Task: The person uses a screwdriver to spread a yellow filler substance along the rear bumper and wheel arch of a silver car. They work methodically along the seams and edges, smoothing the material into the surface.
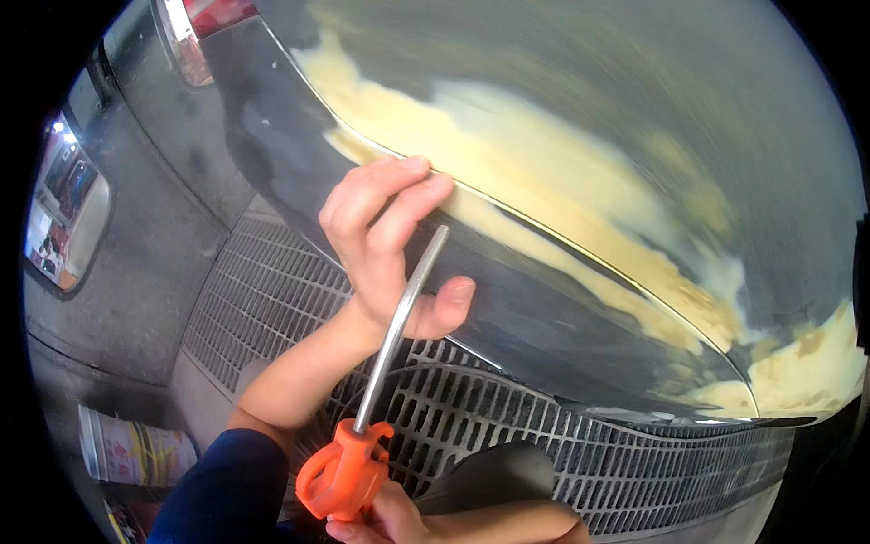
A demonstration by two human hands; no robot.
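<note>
My left hand [385,240] rests its fingertips on a dark car body panel [562,317], right at a crease line bordered by yellowish filler patches [507,154]. The fingers are spread and hold nothing. My right hand [390,519], low at the bottom edge, grips an orange air blow gun [343,471]. Its long metal nozzle [403,322] points up toward the panel, passing just beside my left palm and thumb.
A metal floor grate [544,444] runs under the car. A red tail light [204,27] shows at the top left. A folded printed paper [131,449] lies on the grey floor at the lower left. A bright opening [63,208] sits at the far left.
</note>
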